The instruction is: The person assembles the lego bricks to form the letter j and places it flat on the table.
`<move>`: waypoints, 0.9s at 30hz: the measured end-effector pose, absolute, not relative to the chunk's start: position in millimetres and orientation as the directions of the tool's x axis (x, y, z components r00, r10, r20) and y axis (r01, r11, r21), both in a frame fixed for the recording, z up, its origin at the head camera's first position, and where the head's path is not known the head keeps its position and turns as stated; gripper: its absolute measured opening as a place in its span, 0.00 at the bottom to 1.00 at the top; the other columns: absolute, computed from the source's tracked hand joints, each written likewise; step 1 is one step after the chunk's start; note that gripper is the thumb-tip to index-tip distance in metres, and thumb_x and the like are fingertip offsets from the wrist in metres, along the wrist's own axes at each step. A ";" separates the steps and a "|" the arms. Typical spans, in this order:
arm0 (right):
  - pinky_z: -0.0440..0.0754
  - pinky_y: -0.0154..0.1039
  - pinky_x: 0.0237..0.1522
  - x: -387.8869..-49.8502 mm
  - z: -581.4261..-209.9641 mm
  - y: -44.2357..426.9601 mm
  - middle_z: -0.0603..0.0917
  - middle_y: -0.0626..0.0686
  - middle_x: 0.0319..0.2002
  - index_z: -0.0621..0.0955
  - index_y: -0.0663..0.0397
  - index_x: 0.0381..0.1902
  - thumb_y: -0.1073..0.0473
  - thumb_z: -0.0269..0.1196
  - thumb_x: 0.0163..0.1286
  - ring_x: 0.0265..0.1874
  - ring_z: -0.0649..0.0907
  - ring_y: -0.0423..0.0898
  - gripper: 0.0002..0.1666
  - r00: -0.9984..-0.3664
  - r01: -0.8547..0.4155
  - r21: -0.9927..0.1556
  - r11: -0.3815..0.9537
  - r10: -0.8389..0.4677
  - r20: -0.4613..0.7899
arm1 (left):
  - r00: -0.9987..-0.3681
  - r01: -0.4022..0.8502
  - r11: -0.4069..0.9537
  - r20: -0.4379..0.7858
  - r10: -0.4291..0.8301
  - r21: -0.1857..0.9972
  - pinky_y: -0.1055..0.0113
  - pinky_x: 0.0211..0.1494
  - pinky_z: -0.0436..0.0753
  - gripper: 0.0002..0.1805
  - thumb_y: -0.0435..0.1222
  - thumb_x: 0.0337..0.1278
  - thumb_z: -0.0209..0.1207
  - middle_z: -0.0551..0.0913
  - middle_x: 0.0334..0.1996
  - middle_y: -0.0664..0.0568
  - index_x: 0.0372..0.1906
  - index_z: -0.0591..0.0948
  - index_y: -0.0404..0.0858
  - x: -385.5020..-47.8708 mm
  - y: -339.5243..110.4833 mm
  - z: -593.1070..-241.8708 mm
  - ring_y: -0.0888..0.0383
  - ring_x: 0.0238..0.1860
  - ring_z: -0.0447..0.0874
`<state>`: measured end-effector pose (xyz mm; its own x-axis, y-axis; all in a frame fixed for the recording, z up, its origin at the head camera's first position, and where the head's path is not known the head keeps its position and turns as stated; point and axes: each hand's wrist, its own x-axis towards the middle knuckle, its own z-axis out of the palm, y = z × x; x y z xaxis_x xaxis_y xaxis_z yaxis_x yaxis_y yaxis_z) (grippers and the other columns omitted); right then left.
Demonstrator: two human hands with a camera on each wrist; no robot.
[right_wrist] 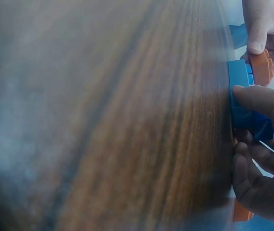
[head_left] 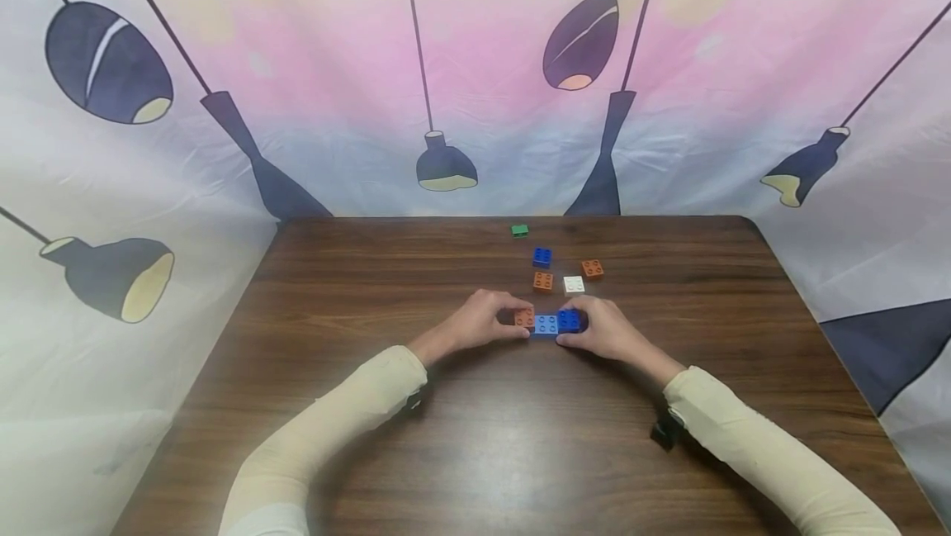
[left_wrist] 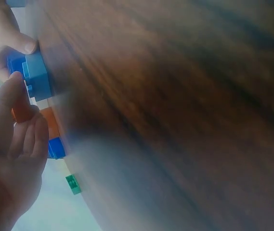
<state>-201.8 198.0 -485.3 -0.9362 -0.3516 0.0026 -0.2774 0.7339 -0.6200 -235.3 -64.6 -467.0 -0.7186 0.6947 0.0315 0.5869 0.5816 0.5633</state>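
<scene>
Near the middle of the table, my left hand (head_left: 483, 321) pinches an orange toy building brick (head_left: 523, 319) between thumb and fingers. That brick is slightly tilted over the left end of a light blue brick (head_left: 546, 325); the right wrist view shows studs (right_wrist: 250, 72) beneath it. A dark blue brick (head_left: 569, 320) sits on the light blue brick's right end. My right hand (head_left: 605, 331) grips this end, its thumb (right_wrist: 252, 96) against the light blue brick's side. Fingers partly hide the dark blue brick. Whether the orange brick touches the studs, I cannot tell.
Beyond the hands lie loose bricks: orange (head_left: 543, 282), white (head_left: 574, 285), another orange (head_left: 592, 269), blue (head_left: 542, 257) and a small green one (head_left: 519, 231) near the far edge. A patterned cloth (head_left: 334, 106) hangs behind the wooden table (head_left: 357, 272).
</scene>
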 end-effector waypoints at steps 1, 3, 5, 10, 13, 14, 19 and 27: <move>0.84 0.48 0.46 -201.9 -485.3 198.1 0.84 0.52 0.43 0.83 0.56 0.51 0.52 0.76 0.62 0.42 0.82 0.47 0.24 -0.936 -0.277 -0.621 0.734 -0.351 0.003 | -0.716 0.591 0.578 0.035 0.698 0.563 0.68 0.52 0.80 0.27 0.49 0.62 0.69 0.88 0.51 0.53 0.64 0.82 0.44 -235.5 -64.2 -467.3 0.62 0.49 0.84; 0.84 0.48 0.47 -202.1 -484.9 198.0 0.84 0.52 0.43 0.83 0.56 0.51 0.52 0.76 0.62 0.42 0.82 0.47 0.23 -0.936 -0.277 -0.621 0.734 -0.351 0.003 | -0.711 0.599 0.573 0.043 0.702 0.559 0.68 0.50 0.81 0.27 0.49 0.62 0.69 0.88 0.50 0.53 0.63 0.83 0.44 -236.1 -63.6 -468.1 0.62 0.47 0.84; 0.84 0.49 0.47 -202.1 -484.3 197.8 0.84 0.52 0.44 0.83 0.56 0.51 0.52 0.76 0.62 0.43 0.82 0.47 0.23 -0.937 -0.274 -0.619 0.736 -0.349 0.000 | -0.704 0.610 0.567 0.051 0.708 0.555 0.68 0.49 0.81 0.27 0.49 0.62 0.69 0.88 0.49 0.53 0.63 0.83 0.43 -236.8 -62.8 -468.9 0.62 0.46 0.84; 0.84 0.50 0.48 -201.6 -483.4 197.5 0.84 0.52 0.44 0.83 0.56 0.51 0.53 0.76 0.62 0.43 0.82 0.48 0.23 -0.937 -0.270 -0.624 0.734 -0.349 -0.005 | -0.701 0.615 0.576 0.038 0.712 0.538 0.67 0.52 0.81 0.27 0.49 0.62 0.69 0.88 0.51 0.53 0.63 0.83 0.43 -238.0 -59.5 -469.7 0.60 0.49 0.85; 0.84 0.49 0.48 -201.2 -483.5 197.5 0.84 0.52 0.44 0.83 0.56 0.51 0.53 0.76 0.62 0.44 0.82 0.48 0.23 -0.936 -0.270 -0.626 0.731 -0.353 -0.009 | -0.706 0.612 0.593 0.023 0.708 0.523 0.66 0.54 0.82 0.26 0.49 0.62 0.69 0.88 0.52 0.53 0.62 0.83 0.44 -237.7 -57.6 -468.1 0.59 0.51 0.85; 0.84 0.49 0.47 -201.3 -483.4 197.4 0.84 0.52 0.44 0.83 0.56 0.51 0.53 0.76 0.62 0.43 0.82 0.47 0.23 -0.936 -0.269 -0.626 0.732 -0.352 -0.010 | -0.708 0.611 0.598 0.020 0.706 0.520 0.66 0.54 0.82 0.26 0.49 0.62 0.69 0.88 0.52 0.52 0.62 0.84 0.44 -237.5 -57.1 -467.0 0.59 0.51 0.85; 0.84 0.50 0.48 -201.5 -481.8 197.7 0.84 0.52 0.44 0.83 0.56 0.50 0.53 0.76 0.62 0.43 0.82 0.48 0.23 -0.937 -0.271 -0.628 0.730 -0.348 -0.001 | -0.713 0.606 0.611 0.009 0.701 0.509 0.64 0.57 0.82 0.26 0.47 0.60 0.71 0.88 0.54 0.51 0.62 0.84 0.43 -236.7 -54.7 -461.6 0.57 0.53 0.86; 0.84 0.50 0.49 -201.5 -483.1 198.0 0.84 0.53 0.45 0.83 0.56 0.51 0.52 0.76 0.62 0.44 0.82 0.48 0.23 -0.937 -0.266 -0.626 0.733 -0.350 -0.011 | -0.716 0.597 0.631 -0.025 0.697 0.495 0.61 0.61 0.80 0.27 0.47 0.58 0.72 0.86 0.57 0.49 0.62 0.83 0.43 -237.2 -53.6 -460.2 0.54 0.58 0.84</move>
<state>-201.5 198.0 -483.1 -0.9367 -0.3500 -0.0111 -0.2663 0.7327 -0.6262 -237.2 -53.6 -460.2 -0.7161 0.6975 -0.0252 0.5972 0.6310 0.4952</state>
